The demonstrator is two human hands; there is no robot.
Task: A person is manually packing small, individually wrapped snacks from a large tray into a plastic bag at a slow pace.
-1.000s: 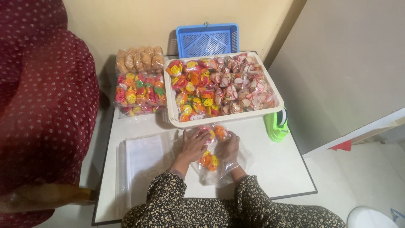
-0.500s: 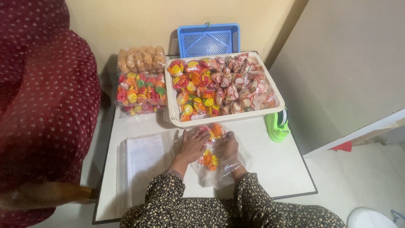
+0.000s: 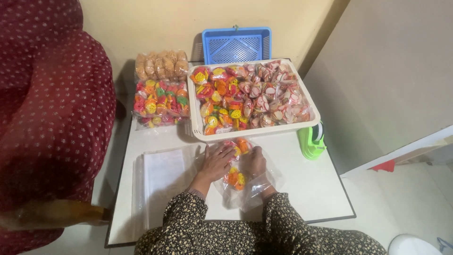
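Two hands press down on a clear plastic bag of orange and yellow wrapped sweets at the near middle of a white worktop. The left hand lies flat with fingers spread over the bag's left upper part; the right hand lies palm-down on its right side, fingers curled loosely toward the mouth. The bag's long axis runs from the person's body toward the far edge, its filled end poking out beyond the fingertips, so it sits directly under both hands, neither one nearer. Just beyond it stands one cream tray heaped with sweets (orange and yellow on the left, pink and white on the right). Left of the tray lie two filled packs, one of colourful sweets and one of brown snacks. One blue basket leans behind, one green tape dispenser sits right, and one stack of empty bags lies left of the hands.
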